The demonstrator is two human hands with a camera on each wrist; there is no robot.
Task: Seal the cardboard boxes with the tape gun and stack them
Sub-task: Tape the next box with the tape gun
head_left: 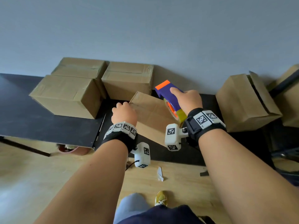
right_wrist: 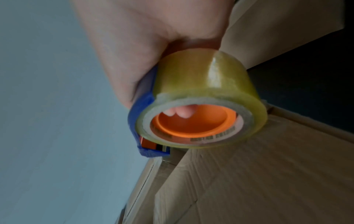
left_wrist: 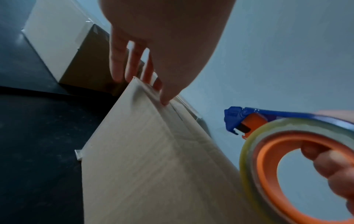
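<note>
A closed cardboard box (head_left: pixel 152 117) (left_wrist: pixel 145 159) (right_wrist: pixel 268 174) sits tilted on the black table (head_left: pixel 32 120) in front of me. My left hand (head_left: pixel 123 113) (left_wrist: pixel 145 75) grips its upper left edge, with the fingers (left_wrist: pixel 116 60) over the far side and the thumb on the near face. My right hand (head_left: pixel 186 99) (right_wrist: pixel 153 37) holds the blue and orange tape gun (head_left: pixel 169 94) (left_wrist: pixel 287 151) (right_wrist: pixel 191 106), which carries a yellowish clear roll. The gun's front end hangs close over the box's far right edge. Whether it touches the cardboard cannot be told.
Three closed boxes (head_left: pixel 68 94) (head_left: pixel 80 67) (head_left: pixel 127 80) are grouped at the back left against the wall. A box with a raised flap (head_left: pixel 246 101) stands at the right, another behind it. A paper scrap (head_left: pixel 160 173) lies on the wooden floor.
</note>
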